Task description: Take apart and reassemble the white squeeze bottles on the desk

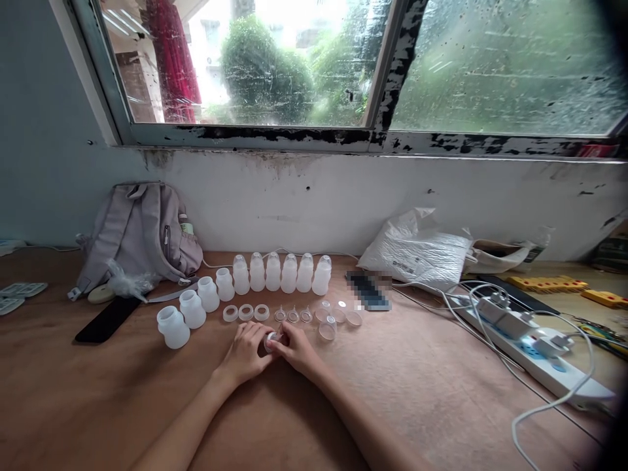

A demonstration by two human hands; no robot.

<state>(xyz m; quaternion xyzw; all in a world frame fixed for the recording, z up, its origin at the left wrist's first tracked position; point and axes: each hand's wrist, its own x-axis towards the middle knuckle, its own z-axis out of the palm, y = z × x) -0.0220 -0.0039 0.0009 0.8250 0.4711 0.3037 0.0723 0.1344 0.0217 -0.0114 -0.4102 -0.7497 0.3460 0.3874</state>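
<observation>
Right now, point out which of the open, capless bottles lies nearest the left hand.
The open bottle at the left end of the curved row, closest to the camera. The left hand is nearer to it than to the others, farther back.

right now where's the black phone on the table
In the head view the black phone lies flat on the table's left side, in front of the backpack and left of the open bottles.

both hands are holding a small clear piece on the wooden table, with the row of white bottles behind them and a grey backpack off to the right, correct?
Not quite: the head view shows the grey backpack off to the left, not the right. Both hands, left hand and right hand, do hold the small clear piece, bottles behind.
</observation>
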